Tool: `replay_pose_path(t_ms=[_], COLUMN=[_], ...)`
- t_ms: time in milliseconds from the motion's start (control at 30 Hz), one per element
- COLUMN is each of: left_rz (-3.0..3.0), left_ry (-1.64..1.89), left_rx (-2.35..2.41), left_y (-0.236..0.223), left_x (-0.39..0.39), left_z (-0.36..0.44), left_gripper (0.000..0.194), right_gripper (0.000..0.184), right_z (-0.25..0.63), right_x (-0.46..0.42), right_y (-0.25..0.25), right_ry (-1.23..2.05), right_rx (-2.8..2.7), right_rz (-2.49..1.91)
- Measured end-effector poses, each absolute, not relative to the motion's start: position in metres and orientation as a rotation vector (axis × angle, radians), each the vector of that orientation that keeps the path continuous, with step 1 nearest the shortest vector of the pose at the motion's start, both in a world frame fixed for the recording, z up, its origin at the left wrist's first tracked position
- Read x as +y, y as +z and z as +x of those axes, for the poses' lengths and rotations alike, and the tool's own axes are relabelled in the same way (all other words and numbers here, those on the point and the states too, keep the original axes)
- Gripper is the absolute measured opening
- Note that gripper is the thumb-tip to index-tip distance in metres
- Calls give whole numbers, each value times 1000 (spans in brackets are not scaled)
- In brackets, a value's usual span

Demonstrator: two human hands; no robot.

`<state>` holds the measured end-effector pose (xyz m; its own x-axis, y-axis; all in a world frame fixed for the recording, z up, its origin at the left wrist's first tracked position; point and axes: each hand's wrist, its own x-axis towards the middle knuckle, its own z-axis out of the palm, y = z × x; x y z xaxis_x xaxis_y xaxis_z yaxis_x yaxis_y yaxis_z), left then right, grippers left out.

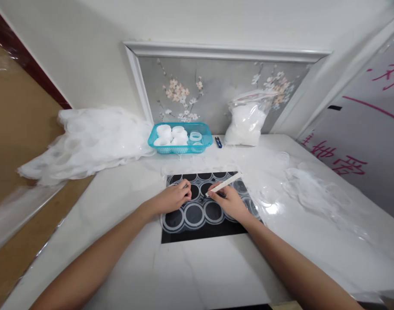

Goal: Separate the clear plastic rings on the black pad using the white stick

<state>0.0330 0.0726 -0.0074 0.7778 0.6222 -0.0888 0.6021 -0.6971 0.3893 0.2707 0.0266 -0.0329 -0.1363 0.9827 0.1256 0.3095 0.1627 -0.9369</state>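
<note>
Tool [225, 183] pinched in right hand [231, 202], mid-frame, over ring sheet [203, 213]; left hand [175, 197] at sheet's left, fingers curled narrow, cannot tell if holding anything. Keep sheet flat, tip light.

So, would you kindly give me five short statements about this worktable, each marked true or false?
1. The right hand holds a slim white tool. True.
2. The blue thread snips lie inside the turquoise basket. False: they lie on the marble-patterned table, beside the basket.
3. The clear plastic bag stands to the right of the basket. True.
4. The left hand is over the black mat. True.
5. The outlines on the mat are square. False: they are circular.
</note>
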Motion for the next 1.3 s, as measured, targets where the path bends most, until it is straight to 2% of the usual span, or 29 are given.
replay_pose_path(t_ms=[333, 500, 600, 700, 800, 867, 1100, 1300], left_rz=[2601, 2445, 2447, 2597, 2762, 2794, 2854, 2836], left_ry=[169, 356, 427, 263, 79, -7, -119, -108], left_rx=[928, 1062, 965, 829, 844, 911, 948, 937], left_y=[-16, 4, 16, 14, -2, -12, -26, -31], left_x=[74, 62, 40, 17, 3, 1, 8, 7], left_z=[29, 41, 65, 97, 125, 137, 139, 138], left_gripper=[22, 22, 21, 37, 64, 72, 77, 81], right_gripper=[22, 38, 48, 52, 49, 44, 33, 33], right_z=[267, 296, 326, 344, 342, 335, 325, 327], right_x=[25, 36, 42, 38, 29, 25, 25, 24], right_y=[-32, -16, -11, -21, -36, -42, -47, -50], right_ry=[1027, 1023, 1000, 1000, 923, 878, 758, 740], right_rx=[-1588, -1432, -1423, -1504, -1484, -1473, -1585, -1597], right_rz=[-1282, -1323, -1413, -1444, -1401, -1365, -1336, -1341])
